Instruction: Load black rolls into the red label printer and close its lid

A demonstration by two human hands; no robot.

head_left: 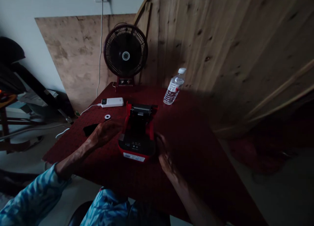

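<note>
A red and black label printer [137, 144] stands on the table, its lid raised at the back and its inside dark. My left hand [108, 131] is at the printer's left side, fingers stretched towards it; whether they touch is hard to see. Along the printer's right side lies my right hand [164, 151], its fingers extended against the casing and partly lost in shadow. A small white ring-shaped roll [107, 116] lies beyond my left hand. Beside my left wrist is a flat black object [90, 129], partly covered by the hand.
The dark red tabletop [191, 134] carries a white power bank [112, 102] with a cable, a water bottle [173, 86] at the back right, and a fan [125, 53] at the back. Wooden boards [196, 33] stand behind. A white cord [101, 46] hangs from the wall socket.
</note>
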